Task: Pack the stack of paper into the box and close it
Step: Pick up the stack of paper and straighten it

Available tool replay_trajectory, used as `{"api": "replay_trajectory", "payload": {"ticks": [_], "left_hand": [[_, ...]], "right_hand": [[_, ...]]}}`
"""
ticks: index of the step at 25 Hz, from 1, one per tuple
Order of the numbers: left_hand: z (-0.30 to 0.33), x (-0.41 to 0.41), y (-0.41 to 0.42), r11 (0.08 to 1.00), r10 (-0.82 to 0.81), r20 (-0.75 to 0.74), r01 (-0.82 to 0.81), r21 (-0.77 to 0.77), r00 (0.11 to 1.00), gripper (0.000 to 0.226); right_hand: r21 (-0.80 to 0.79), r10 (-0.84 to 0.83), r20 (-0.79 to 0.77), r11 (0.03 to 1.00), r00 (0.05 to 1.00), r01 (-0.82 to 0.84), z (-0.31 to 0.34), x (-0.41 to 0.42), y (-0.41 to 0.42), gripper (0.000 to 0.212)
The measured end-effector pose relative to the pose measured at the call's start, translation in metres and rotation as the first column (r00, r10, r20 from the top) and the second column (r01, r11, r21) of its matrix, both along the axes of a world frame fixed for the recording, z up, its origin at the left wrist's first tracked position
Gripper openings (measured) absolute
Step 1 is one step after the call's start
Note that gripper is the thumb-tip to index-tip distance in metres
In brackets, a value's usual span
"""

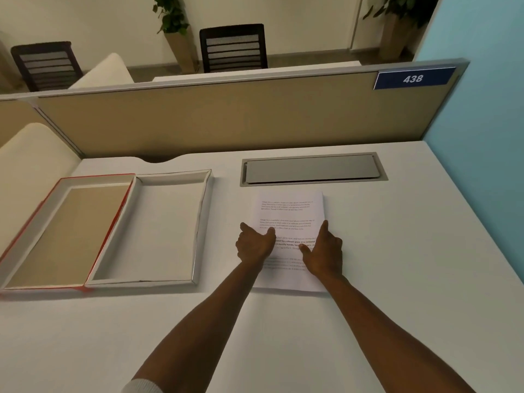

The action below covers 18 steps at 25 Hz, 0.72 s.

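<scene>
We have the stack of printed paper (pixel 289 219) lying flat on the white counter (pixel 397 251), right of the open box and just near of the grey cable hatch (pixel 312 168). Our left hand (pixel 253 245) sits at the stack's left edge and our right hand (pixel 324 251) at its right edge, each spread with the thumb laid on the top sheet and the other digits along the side. We judge this bracketing is meant to square the sheets and get under both edges so the stack lifts as one block; neither hand is pinching it yet as far as we can tell.

The box tray (pixel 158 228) stands open just left of the paper, its white floor bare, so the stack only needs a short move leftward. The red-edged lid (pixel 65 231) is folded out flat on the tray's far left side, seemingly hinged there, which keeps it clear of the loading path and ready to swing over afterwards. Nothing is packed yet.
</scene>
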<state>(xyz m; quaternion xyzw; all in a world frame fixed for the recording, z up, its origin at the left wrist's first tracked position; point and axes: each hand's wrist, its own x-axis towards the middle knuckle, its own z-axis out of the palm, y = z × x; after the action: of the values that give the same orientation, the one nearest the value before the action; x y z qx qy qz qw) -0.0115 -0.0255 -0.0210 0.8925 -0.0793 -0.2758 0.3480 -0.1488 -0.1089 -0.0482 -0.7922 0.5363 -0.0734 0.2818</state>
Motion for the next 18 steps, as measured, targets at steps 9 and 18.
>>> {"api": "replay_trajectory", "payload": {"ticks": [9, 18], "left_hand": [[0.004, 0.034, -0.015, 0.985, 0.137, -0.304, -0.162, -0.056, 0.943, 0.059], [0.003, 0.048, -0.021, 0.999, 0.023, -0.311, -0.036, -0.037, 0.95, 0.046]], "right_hand": [[0.025, -0.038, 0.044, 0.999, 0.998, 0.036, -0.007, 0.002, -0.002, 0.097], [0.022, -0.046, 0.053, 0.999, 0.997, 0.045, -0.009, 0.002, -0.003, 0.101]]}}
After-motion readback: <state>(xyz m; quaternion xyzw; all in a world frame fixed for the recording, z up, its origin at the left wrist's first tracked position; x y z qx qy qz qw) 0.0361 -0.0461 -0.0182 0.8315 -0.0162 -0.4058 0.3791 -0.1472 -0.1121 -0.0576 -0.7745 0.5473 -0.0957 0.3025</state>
